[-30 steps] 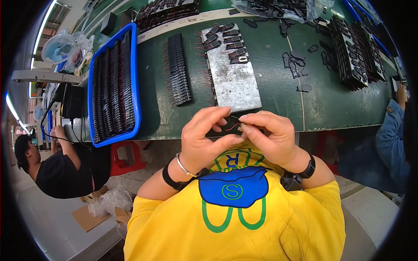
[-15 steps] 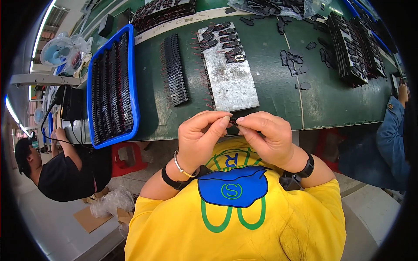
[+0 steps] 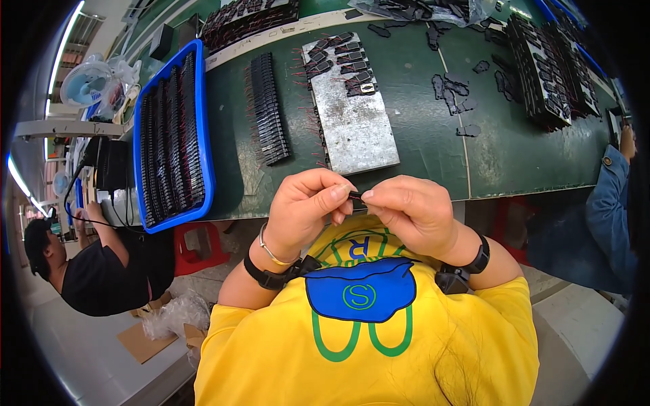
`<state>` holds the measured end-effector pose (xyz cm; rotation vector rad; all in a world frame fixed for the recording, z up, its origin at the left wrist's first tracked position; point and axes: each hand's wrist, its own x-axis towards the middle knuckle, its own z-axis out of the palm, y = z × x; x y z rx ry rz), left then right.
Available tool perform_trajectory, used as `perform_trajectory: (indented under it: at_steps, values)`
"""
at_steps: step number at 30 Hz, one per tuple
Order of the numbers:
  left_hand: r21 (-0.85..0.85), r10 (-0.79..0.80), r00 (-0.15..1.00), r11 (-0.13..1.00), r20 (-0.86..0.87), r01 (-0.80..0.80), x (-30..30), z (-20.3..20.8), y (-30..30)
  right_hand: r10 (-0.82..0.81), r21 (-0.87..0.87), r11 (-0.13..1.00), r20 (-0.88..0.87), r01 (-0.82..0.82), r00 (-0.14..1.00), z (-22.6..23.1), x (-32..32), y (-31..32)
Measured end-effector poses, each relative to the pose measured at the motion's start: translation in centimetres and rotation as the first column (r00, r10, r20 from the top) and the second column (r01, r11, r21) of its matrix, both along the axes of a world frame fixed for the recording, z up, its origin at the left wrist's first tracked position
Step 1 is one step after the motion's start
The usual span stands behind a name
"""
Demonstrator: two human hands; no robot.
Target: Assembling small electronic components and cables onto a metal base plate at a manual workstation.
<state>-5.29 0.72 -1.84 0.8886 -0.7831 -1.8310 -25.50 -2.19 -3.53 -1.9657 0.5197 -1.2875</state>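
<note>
A small black part (image 3: 355,195) is pinched between my two hands, just off the table's near edge. My left hand (image 3: 311,206) closes thumb and forefinger on one end. The fingertips of my right hand (image 3: 411,208) grip the other end; much of the part is hidden by the fingers. Beyond them lies a scuffed metal plate (image 3: 355,132) on the green table. Black pieces with thin red wires (image 3: 338,61) sit at the plate's far end, and more wires stick out along its left side.
A tight row of black parts (image 3: 267,108) lies left of the plate. Further left is a blue tray (image 3: 209,135) filled with similar rows. Loose flat black pieces (image 3: 450,91) and stacked loaded plates (image 3: 542,81) are on the right. People sit at both sides.
Both hands have shifted slightly left, and my fingertips have drawn a little apart, so more of the small black part shows between them.
</note>
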Motion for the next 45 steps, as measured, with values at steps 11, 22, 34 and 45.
perform_trajectory:
  at_steps: [11, 22, 34, 45]
  values:
    - [-0.066, 0.010, 0.993, 0.998, 0.122, -0.002, 0.4, 0.2, 0.5, 0.225, 0.644, 0.735, 0.067, -0.214, 0.972, 2.0, -1.6, 0.0]
    - [-0.044, 0.041, 0.984, 0.998, 0.173, -0.033, 1.5, -0.3, 0.3, -0.342, 0.016, 0.899, -0.599, 0.438, 0.724, 3.8, -13.5, -5.5]
    - [-0.038, 0.063, 0.980, 0.998, 0.188, -0.057, 1.9, -0.5, 0.5, -0.167, -0.154, 0.985, -0.768, 0.075, 0.618, 3.6, -11.3, -8.8]
    - [0.032, 0.109, 0.980, 0.993, 0.167, -0.116, 1.4, -0.6, -0.1, -0.105, 0.073, 0.984, -0.511, 0.165, 0.853, 4.8, -6.0, -3.3]
